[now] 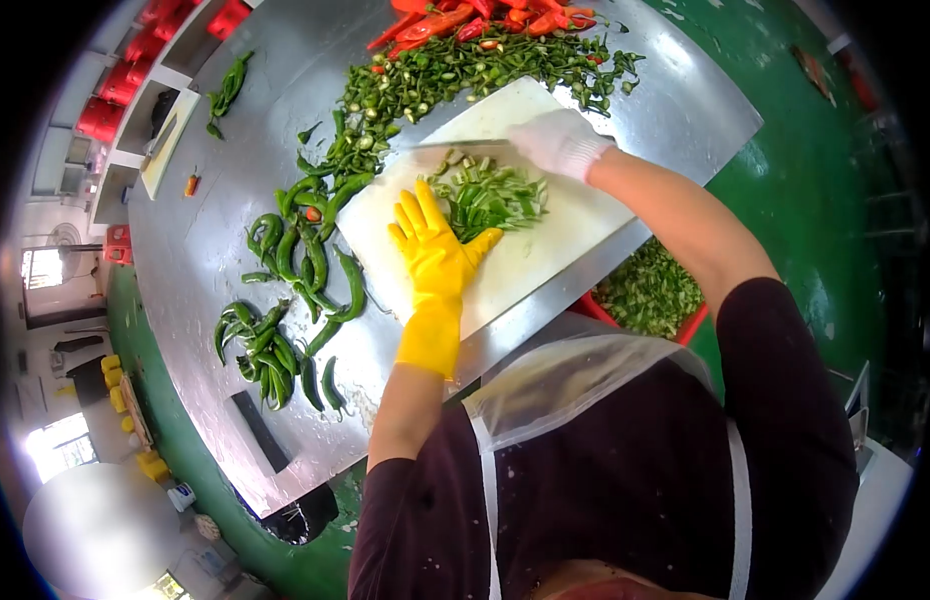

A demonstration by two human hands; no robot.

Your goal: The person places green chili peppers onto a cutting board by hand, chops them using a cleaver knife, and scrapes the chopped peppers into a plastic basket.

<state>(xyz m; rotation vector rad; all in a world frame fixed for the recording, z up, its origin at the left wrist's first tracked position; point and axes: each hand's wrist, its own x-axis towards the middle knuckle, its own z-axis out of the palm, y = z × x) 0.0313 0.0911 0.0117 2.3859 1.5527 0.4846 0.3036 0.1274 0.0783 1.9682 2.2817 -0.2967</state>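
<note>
My left hand (432,247), in a yellow rubber glove, lies with fingers spread at the left part of the white cutting board (530,260). Beside its thumb and fingertips is a pile of chopped green peppers (497,195). My right hand (560,142), in a white knit glove, is closed on a knife (460,147) at the board's far side. The blade points left, behind the chopped pile; the handle is hidden in the glove. Whole green peppers (310,255) lie left of the board.
Beyond the board are a heap of cut green stem ends (465,70) and red peppers (455,22). More green peppers (265,355) and a dark flat bar (258,430) lie on the metal table (190,300). Below its near edge, a red container (693,327) holds chopped green pieces.
</note>
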